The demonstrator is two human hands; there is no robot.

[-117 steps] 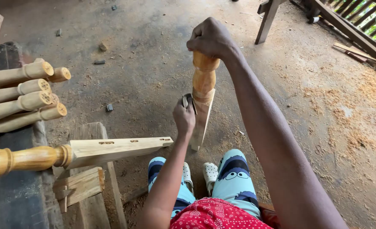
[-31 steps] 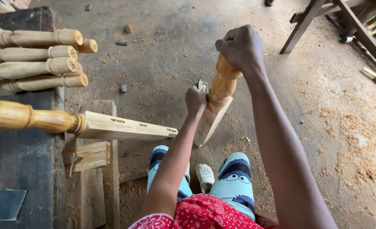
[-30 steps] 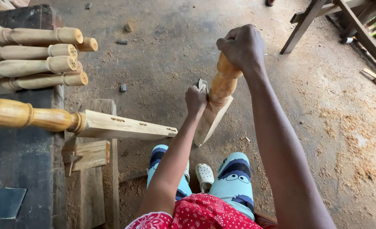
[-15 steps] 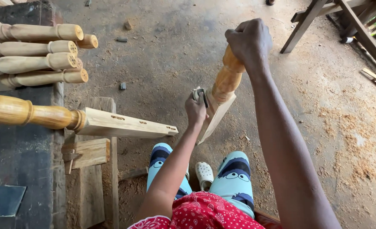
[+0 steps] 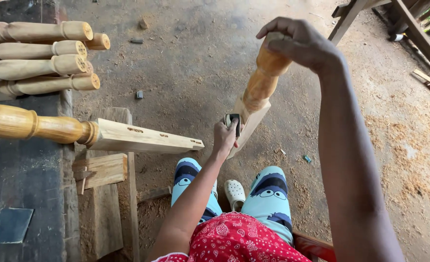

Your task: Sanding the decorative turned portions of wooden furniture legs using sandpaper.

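From the head camera, the right hand (image 5: 304, 44) was closed over the rounded top of a turned wooden leg (image 5: 256, 94), which stood tilted with its squared lower end toward the dirt floor (image 5: 185, 63), just ahead of the person's knees. The left hand (image 5: 224, 137) pinched a small dark sanding piece (image 5: 235, 124) against the leg's squared part. On the dark bench (image 5: 25, 189) to the left lay a similar finished leg (image 5: 79, 133), a stack of turned legs (image 5: 40, 58) behind it, and a dark sandpaper sheet (image 5: 11, 225). No containers showed.
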